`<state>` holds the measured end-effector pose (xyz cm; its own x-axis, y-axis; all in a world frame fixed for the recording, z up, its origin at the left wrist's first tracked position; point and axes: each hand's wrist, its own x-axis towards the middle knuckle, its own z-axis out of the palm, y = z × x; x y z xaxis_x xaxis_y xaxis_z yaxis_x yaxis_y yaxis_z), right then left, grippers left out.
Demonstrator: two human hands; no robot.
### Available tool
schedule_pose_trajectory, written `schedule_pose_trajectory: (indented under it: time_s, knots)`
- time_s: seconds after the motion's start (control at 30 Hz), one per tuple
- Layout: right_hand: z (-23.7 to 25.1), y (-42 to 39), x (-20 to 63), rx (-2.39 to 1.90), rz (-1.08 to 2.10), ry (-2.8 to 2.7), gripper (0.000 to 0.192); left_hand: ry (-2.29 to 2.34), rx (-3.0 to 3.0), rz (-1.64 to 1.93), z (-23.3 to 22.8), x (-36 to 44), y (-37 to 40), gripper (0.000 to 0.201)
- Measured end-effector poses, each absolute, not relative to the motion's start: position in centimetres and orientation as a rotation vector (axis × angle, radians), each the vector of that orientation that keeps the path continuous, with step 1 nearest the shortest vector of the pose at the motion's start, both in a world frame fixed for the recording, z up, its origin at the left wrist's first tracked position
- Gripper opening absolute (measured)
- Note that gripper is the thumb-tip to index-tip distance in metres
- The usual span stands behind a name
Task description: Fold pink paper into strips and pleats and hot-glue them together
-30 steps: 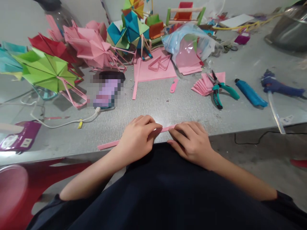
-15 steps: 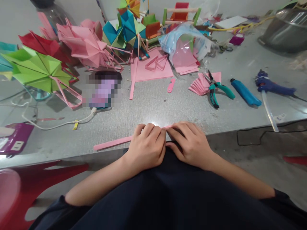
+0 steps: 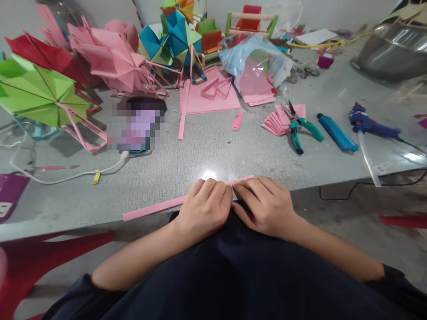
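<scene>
A long, narrow pink paper strip (image 3: 155, 207) lies along the table's front edge and runs under my fingers. My left hand (image 3: 208, 204) is closed over its middle, knuckles up, the fingertips hidden. Right beside it, my right hand (image 3: 265, 204) has its fingers bent and pinched on the strip's right part, whose end shows above the fingers. Farther in on the table are stacked pink paper sheets (image 3: 196, 104) with another strip and folded triangles on top. A small pink piece with holes (image 3: 237, 121) lies between my hands and the stack.
Green-handled pliers (image 3: 295, 129) rest by fanned pink papers (image 3: 275, 123). To their right are a blue cylinder-like packet (image 3: 337, 132) and a blue glue gun (image 3: 373, 124). Folded paper umbrellas (image 3: 43, 91) crowd the left, near a blurred phone (image 3: 138, 126) on a white cable.
More of the strip's right end now shows above my right hand. Both hands stay close together on the strip. The view has shifted slightly.
</scene>
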<state>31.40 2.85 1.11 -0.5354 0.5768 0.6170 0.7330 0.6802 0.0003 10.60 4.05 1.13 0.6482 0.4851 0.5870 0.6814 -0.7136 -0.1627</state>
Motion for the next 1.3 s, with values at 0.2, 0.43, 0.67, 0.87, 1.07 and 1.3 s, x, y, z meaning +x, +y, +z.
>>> schedule_pose_trajectory:
  time_s: [0.2, 0.43, 0.67, 0.87, 1.07, 1.3]
  knots:
    - [1.0, 2.0, 31.4, -0.943, -0.391, -2.302, 0.013, -0.85, -2.503, -0.803, 0.9, 10.1, 3.4, 0.027]
    - [0.4, 1.6, 32.8, -0.802, -0.316, -2.16, 0.024, -0.799, -2.61, -0.782, 2.1, 9.3, 3.0, 0.027]
    - [2.0, 3.0, 34.8, -0.792, -0.223, -1.668, 0.027, -1.148, -2.647, -1.236, 9.9, 6.6, 1.4, 0.02]
    - [7.6, 6.8, 34.3, -0.712, 0.301, -1.827, 0.015, -1.539, -2.851, -1.396, 14.8, 7.1, 4.3, 0.019]
    - [10.3, 12.7, 31.6, -0.745, 0.902, -1.827, 0.056, -1.923, -3.312, -1.7, 13.3, 8.4, 10.0, 0.023]
    - [8.7, 18.2, 29.3, -0.811, 1.248, -1.736, 0.054, -2.342, -3.353, -1.975, 9.5, 8.8, 14.3, 0.026]
